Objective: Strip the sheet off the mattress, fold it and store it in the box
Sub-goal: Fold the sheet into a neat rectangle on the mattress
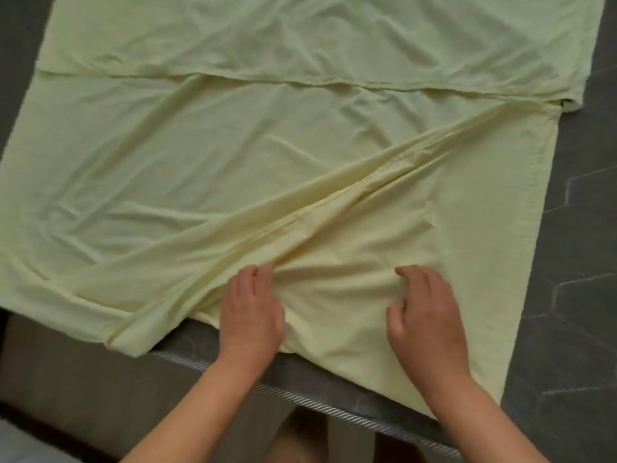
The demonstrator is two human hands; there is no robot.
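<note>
A bedroom, by the look of it: a dark grey mattress (574, 235) with quilted hexagon stitching and a striped corded edge (334, 412) fills the view, and a pale yellow sheet (200, 162) lies spread over most of the mattress, creased and partly folded over.

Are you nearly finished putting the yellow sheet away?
Not yet. Done: the sheet lies loose on the grey mattress, with one folded edge across its far part. In hand: the left hand bunches the near cloth, and the right hand is curled on it nearby. Left: more folding, then the box, which is out of view.
</note>
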